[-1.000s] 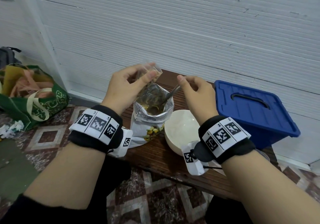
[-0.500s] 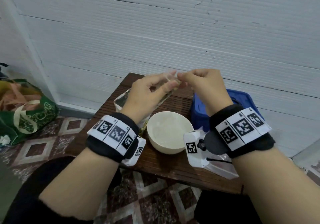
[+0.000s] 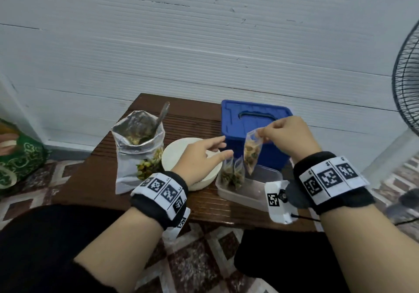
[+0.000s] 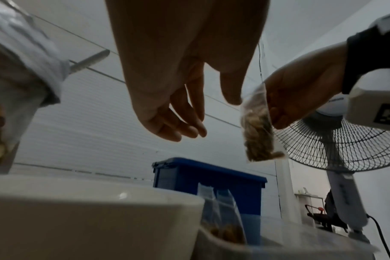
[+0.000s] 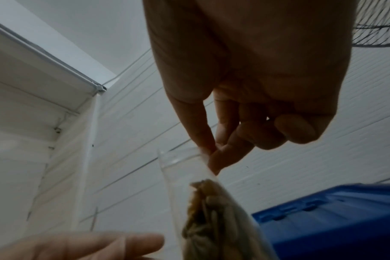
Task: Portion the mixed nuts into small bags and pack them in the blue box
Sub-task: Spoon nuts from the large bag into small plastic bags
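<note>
Here, filled small bag (image 3: 252, 154) pinched at its top by right hand (image 3: 289, 137), hanging long-axis-down above clear tray (image 3: 254, 193) (blue box (image 3: 256, 120) lidded, behind); left hand (image 3: 199, 156) open, empty, beside.

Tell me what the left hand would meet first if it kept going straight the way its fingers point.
Probably the small bag of nuts hanging from the right hand; the left hand points toward it, though depth is unclear.

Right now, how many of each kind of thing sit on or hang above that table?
Small filled bags: 3 (one held, two in the tray)
Big nut bag: 1
Spoon: 1
Bowl: 1
Clear tray: 1
Blue box: 1
Total: 8
</note>
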Motion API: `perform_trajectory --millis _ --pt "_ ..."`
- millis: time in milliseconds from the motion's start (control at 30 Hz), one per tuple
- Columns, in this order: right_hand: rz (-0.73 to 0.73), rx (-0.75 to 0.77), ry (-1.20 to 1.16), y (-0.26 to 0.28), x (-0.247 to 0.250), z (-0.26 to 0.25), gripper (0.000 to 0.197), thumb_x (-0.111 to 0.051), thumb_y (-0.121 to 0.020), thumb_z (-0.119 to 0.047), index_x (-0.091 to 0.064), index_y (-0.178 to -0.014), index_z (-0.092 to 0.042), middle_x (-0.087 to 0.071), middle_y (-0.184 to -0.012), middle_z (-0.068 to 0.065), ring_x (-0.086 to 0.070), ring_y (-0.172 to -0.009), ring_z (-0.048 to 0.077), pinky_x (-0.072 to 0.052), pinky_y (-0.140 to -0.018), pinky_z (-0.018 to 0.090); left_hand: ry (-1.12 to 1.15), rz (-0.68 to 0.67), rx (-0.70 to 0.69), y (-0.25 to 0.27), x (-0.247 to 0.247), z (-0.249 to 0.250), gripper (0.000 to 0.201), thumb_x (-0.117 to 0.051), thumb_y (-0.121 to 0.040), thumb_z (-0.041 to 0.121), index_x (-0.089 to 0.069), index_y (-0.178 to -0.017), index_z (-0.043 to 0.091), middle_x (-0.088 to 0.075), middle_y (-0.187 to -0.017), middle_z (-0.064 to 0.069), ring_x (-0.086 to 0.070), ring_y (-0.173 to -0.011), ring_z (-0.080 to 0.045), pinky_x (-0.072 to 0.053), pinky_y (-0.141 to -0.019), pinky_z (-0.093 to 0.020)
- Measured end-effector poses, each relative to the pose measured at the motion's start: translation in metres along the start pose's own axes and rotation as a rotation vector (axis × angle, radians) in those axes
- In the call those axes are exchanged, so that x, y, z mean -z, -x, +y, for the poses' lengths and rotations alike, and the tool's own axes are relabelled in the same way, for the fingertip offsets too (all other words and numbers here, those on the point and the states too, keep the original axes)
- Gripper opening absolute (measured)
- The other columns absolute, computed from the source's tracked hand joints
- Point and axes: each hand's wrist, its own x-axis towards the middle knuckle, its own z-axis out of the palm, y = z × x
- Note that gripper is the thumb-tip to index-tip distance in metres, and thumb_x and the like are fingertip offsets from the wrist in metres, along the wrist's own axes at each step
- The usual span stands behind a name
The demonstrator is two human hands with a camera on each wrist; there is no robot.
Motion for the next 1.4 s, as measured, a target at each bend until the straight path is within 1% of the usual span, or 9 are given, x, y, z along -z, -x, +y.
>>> perform_trajectory --millis 133,333,500,800,900,1067,1233,1333,1400 --pt "-0.029 -0.080 0.182 -0.012 -0.012 0.031 0.024 -0.065 -0.082 -0.014 -0.072 -0.074 0.007 -0.058 -0.063 0.011 -0.053 -0.057 0.018 -0.039 -0.046 0.024 -0.074 0.070 0.116 -0.007 -0.004 -0.022 0.043 -0.064 -0.091 0.026 -0.057 -0.132 0.015 -0.065 -0.112 0.008 -0.057 -0.102 -0.004 -0.041 -0.098 -0.020" --pt "-0.088 -0.211 0.322 -0.032 -0.046 0.062 0.018 -0.067 -0.080 -0.019 -0.069 -0.087 -0.002 -0.066 -0.084 0.013 -0.064 -0.082 0.027 -0.048 -0.066 0.029 -0.138 0.122 0.238 -0.015 0.002 -0.045 0.038 -0.062 -0.093 0.022 -0.059 -0.130 0.012 -0.066 -0.120 -0.002 -0.057 -0.103 -0.007 -0.038 -0.098 -0.019" --pt "-0.101 -0.239 0.327 -0.033 -0.059 0.070 0.019 -0.066 -0.084 -0.022 -0.070 -0.089 -0.004 -0.068 -0.092 0.012 -0.064 -0.089 0.029 -0.047 -0.071 0.030 -0.190 0.120 0.293 -0.019 0.005 -0.052 0.039 -0.061 -0.094 0.023 -0.058 -0.131 0.011 -0.063 -0.126 -0.003 -0.057 -0.116 -0.014 -0.035 -0.102 -0.021" --pt "-0.085 -0.256 0.248 -0.030 -0.066 0.077 0.023 -0.065 -0.086 -0.024 -0.073 -0.087 -0.002 -0.070 -0.090 0.013 -0.063 -0.088 0.030 -0.049 -0.077 0.033 -0.454 -0.078 0.341 -0.027 -0.002 -0.052 0.062 -0.070 -0.086 0.039 -0.048 -0.140 0.020 -0.048 -0.145 -0.003 -0.043 -0.133 -0.020 -0.032 -0.112 -0.036" --pt "-0.107 -0.258 0.217 -0.028 -0.065 0.078 0.024 -0.066 -0.086 -0.025 -0.073 -0.088 -0.002 -0.069 -0.090 0.012 -0.062 -0.091 0.029 -0.046 -0.075 0.030 -0.524 -0.087 0.334 -0.028 -0.004 -0.055 0.055 -0.073 -0.082 0.042 -0.057 -0.132 0.025 -0.050 -0.143 -0.004 -0.047 -0.129 -0.021 -0.036 -0.109 -0.040" --pt "-0.110 -0.247 0.210 -0.024 -0.063 0.076 0.022 -0.065 -0.088 -0.026 -0.072 -0.090 -0.006 -0.065 -0.089 0.009 -0.061 -0.094 0.028 -0.046 -0.077 0.030 -0.560 -0.030 0.310 -0.029 -0.007 -0.054 0.031 -0.068 -0.088 0.035 -0.068 -0.116 0.023 -0.058 -0.131 -0.003 -0.055 -0.117 -0.021 -0.041 -0.102 -0.034" --pt "-0.080 -0.212 0.231 -0.023 -0.060 0.072 0.024 -0.063 -0.089 -0.031 -0.071 -0.098 -0.010 -0.067 -0.105 0.010 -0.061 -0.099 0.027 -0.045 -0.080 0.030 -0.555 0.147 0.235 -0.026 -0.004 -0.049 0.026 -0.050 -0.099 0.030 -0.070 -0.111 0.018 -0.069 -0.112 -0.005 -0.061 -0.105 -0.025 -0.047 -0.092 -0.034" --pt "-0.041 -0.161 0.277 -0.022 -0.059 0.066 0.022 -0.062 -0.089 -0.032 -0.070 -0.096 -0.013 -0.068 -0.104 0.011 -0.062 -0.097 0.029 -0.045 -0.078 0.030 -0.498 0.289 0.148 -0.026 0.003 -0.045 0.026 -0.046 -0.100 0.025 -0.069 -0.102 0.012 -0.069 -0.097 -0.009 -0.062 -0.095 -0.028 -0.049 -0.085 -0.039" --pt "-0.031 -0.127 0.316 -0.020 -0.058 0.062 0.021 -0.060 -0.090 -0.032 -0.070 -0.091 -0.013 -0.068 -0.098 0.010 -0.062 -0.095 0.030 -0.047 -0.078 0.032 -0.475 0.333 0.124 -0.026 0.008 -0.043 0.027 -0.044 -0.101 0.026 -0.065 -0.104 0.009 -0.068 -0.095 -0.011 -0.062 -0.091 -0.030 -0.050 -0.083 -0.042"
